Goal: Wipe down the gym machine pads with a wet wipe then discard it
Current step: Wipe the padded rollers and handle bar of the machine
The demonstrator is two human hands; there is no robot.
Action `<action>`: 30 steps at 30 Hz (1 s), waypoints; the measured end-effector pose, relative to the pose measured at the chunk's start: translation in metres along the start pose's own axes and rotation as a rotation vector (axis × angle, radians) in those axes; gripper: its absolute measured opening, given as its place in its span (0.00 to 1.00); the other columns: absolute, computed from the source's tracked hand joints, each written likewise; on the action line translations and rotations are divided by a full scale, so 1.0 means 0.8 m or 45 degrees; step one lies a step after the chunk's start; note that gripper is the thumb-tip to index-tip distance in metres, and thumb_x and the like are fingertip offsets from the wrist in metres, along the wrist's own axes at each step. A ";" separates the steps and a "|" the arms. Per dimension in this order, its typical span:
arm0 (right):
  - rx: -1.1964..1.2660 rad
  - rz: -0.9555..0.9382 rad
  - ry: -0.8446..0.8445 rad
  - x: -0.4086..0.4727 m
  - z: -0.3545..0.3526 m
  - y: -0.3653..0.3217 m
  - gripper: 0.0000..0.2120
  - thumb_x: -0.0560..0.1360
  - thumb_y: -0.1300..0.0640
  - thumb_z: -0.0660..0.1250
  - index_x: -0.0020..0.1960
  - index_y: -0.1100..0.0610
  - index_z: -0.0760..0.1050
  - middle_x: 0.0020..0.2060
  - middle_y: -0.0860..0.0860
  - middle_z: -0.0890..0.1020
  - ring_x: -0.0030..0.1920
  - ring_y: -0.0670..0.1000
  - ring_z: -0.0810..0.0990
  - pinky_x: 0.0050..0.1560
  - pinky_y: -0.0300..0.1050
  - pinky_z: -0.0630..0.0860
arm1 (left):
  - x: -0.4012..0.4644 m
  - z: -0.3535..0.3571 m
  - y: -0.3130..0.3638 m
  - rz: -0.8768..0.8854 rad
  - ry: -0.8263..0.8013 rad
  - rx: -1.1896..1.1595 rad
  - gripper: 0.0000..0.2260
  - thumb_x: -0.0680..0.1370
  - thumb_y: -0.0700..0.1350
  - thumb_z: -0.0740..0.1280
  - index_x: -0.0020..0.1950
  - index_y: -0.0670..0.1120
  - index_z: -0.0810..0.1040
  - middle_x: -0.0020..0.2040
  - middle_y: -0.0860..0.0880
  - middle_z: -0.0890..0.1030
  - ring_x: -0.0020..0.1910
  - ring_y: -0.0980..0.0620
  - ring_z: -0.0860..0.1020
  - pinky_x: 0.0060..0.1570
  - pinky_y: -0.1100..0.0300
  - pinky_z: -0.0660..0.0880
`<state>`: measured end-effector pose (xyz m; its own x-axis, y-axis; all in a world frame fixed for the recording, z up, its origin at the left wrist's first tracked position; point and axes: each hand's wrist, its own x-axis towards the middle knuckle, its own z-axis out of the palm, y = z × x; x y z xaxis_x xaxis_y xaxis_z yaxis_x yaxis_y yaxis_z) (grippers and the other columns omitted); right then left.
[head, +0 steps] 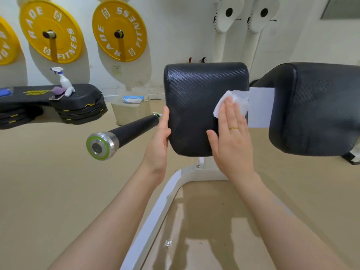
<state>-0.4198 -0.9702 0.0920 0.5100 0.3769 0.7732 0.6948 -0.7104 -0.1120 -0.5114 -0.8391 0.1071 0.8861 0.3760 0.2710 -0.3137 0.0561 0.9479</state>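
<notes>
Head view shows, nearest, two bare forearms reaching over a white machine frame [155, 207]. The left hand [158, 142] holds the left edge of the black left pad [192, 106], with the thumb on its face and the fingers hidden behind. The right hand [230, 133] lies flat with straight fingers, pressing a white wet wipe [236, 100] on the right part of this pad. A second black pad [315, 106] is to the right. Farther, a pack of wipes [133, 99] rests on a white base near the wall, and yellow weight plates [119, 30] hang above
</notes>
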 end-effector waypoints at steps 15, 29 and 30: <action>-0.034 -0.552 0.200 0.006 0.013 0.006 0.16 0.74 0.67 0.64 0.61 0.64 0.76 0.62 0.56 0.77 0.63 0.55 0.75 0.63 0.48 0.69 | -0.005 -0.001 -0.018 -0.003 0.093 0.136 0.28 0.75 0.44 0.52 0.76 0.51 0.53 0.75 0.58 0.58 0.73 0.61 0.57 0.74 0.54 0.54; 0.442 0.077 0.112 0.047 -0.017 0.003 0.29 0.73 0.39 0.56 0.55 0.64 0.77 0.63 0.58 0.75 0.67 0.56 0.70 0.68 0.46 0.60 | -0.005 0.032 -0.012 -0.015 0.260 0.221 0.26 0.80 0.45 0.50 0.76 0.53 0.45 0.76 0.60 0.49 0.74 0.64 0.50 0.75 0.56 0.49; 0.508 0.175 0.142 0.048 -0.015 -0.007 0.28 0.71 0.38 0.57 0.51 0.63 0.77 0.63 0.57 0.75 0.68 0.55 0.69 0.69 0.46 0.60 | -0.005 0.033 -0.013 -0.013 0.267 0.239 0.28 0.78 0.48 0.51 0.76 0.53 0.44 0.76 0.60 0.49 0.74 0.64 0.50 0.75 0.57 0.49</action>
<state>-0.4102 -0.9589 0.1303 0.5684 0.2126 0.7948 0.7771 -0.4562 -0.4337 -0.5026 -0.8657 0.1008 0.7926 0.5608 0.2392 -0.2191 -0.1041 0.9701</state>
